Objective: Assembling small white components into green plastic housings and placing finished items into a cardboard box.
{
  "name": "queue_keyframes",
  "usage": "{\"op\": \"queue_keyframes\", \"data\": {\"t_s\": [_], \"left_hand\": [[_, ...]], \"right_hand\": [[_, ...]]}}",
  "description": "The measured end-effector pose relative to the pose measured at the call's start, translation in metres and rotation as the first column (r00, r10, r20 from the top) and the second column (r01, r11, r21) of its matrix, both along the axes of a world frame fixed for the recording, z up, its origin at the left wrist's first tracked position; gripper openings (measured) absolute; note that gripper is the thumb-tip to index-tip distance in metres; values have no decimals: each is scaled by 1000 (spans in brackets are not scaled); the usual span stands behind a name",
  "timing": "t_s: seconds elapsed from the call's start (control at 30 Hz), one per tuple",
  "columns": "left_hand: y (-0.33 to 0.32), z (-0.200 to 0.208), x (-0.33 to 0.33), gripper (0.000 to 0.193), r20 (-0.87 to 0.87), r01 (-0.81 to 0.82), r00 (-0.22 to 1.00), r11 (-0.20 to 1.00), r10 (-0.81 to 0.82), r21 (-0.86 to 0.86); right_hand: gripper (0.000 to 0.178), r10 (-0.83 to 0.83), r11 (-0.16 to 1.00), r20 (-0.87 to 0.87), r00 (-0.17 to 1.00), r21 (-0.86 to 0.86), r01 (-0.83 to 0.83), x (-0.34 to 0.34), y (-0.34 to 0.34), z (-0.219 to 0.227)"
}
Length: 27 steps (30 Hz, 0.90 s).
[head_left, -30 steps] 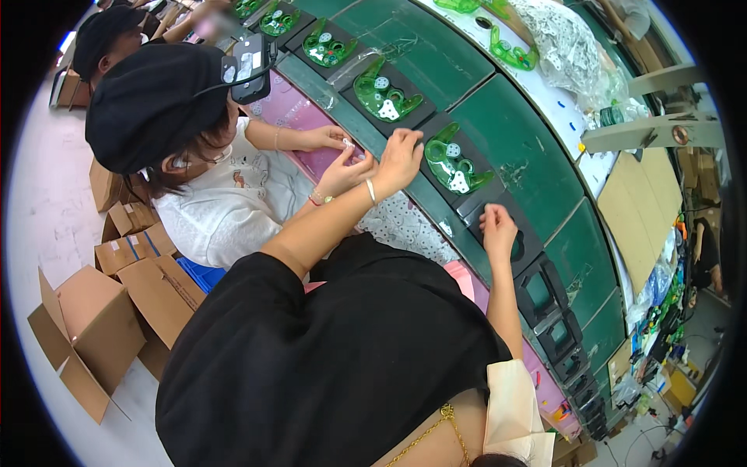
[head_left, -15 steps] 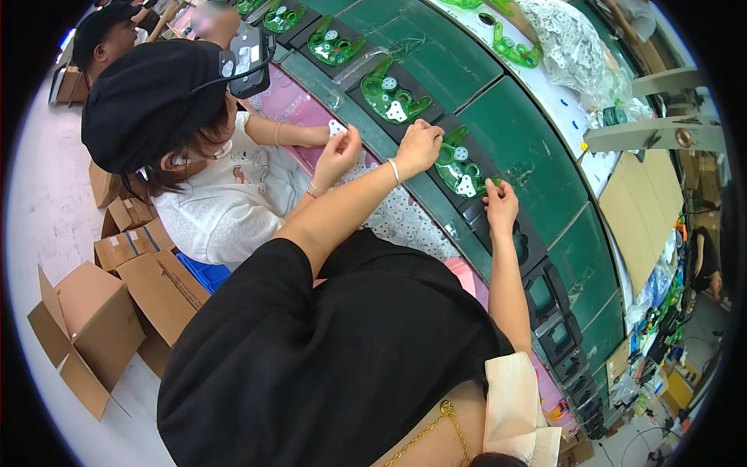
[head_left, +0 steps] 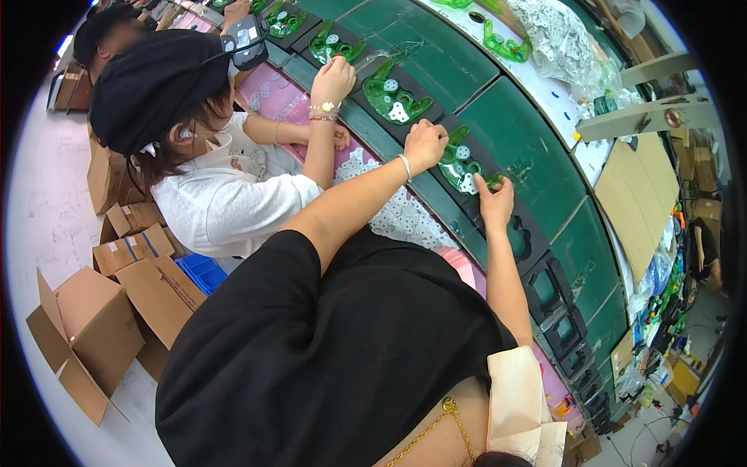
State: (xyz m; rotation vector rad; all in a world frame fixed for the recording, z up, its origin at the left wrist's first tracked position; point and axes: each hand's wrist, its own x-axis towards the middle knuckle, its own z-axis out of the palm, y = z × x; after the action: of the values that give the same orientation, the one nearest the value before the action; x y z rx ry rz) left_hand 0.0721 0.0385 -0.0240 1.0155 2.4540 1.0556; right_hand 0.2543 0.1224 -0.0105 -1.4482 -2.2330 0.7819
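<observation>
A translucent green game controller shell (head_left: 446,170) with white pads on it lies in a black foam holder on the green bench. My left hand (head_left: 426,145) is closed at the shell's upper left end, its fingertips partly hidden. At the opposite end my right hand (head_left: 496,201) pinches the shell's grip between thumb and fingers. Just beyond my left hand, another green controller shell (head_left: 383,87) rests in its own holder, with a white three-lobed pad on it.
A co-worker in a black cap (head_left: 156,93) sits to my left, one hand over a farther shell. White pads (head_left: 405,222) cover the pink surface before me. Black holders (head_left: 542,284) continue to the right. Cardboard boxes (head_left: 97,311) stand on the floor; clear plastic bags (head_left: 556,47) lie across the bench.
The co-worker's hand has moved from beside my left wrist to a shell farther up the line. My hands stay on the same shell; my right hand has shifted slightly left.
</observation>
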Motion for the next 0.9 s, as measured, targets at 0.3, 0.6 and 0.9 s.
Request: {"op": "queue_keyframes", "data": {"t_s": [0.3, 0.6, 0.9], "left_hand": [[5, 15, 23, 13, 32, -35, 999, 999, 35, -13], [-17, 25, 15, 17, 204, -56, 978, 998, 49, 26], [-34, 55, -74, 15, -39, -97, 994, 990, 101, 100]], "right_hand": [[35, -121, 984, -186, 975, -148, 94, 21, 7, -11], [23, -152, 934, -380, 912, -356, 7, 15, -6, 12], [24, -72, 875, -551, 831, -435, -213, -80, -6, 30]]}}
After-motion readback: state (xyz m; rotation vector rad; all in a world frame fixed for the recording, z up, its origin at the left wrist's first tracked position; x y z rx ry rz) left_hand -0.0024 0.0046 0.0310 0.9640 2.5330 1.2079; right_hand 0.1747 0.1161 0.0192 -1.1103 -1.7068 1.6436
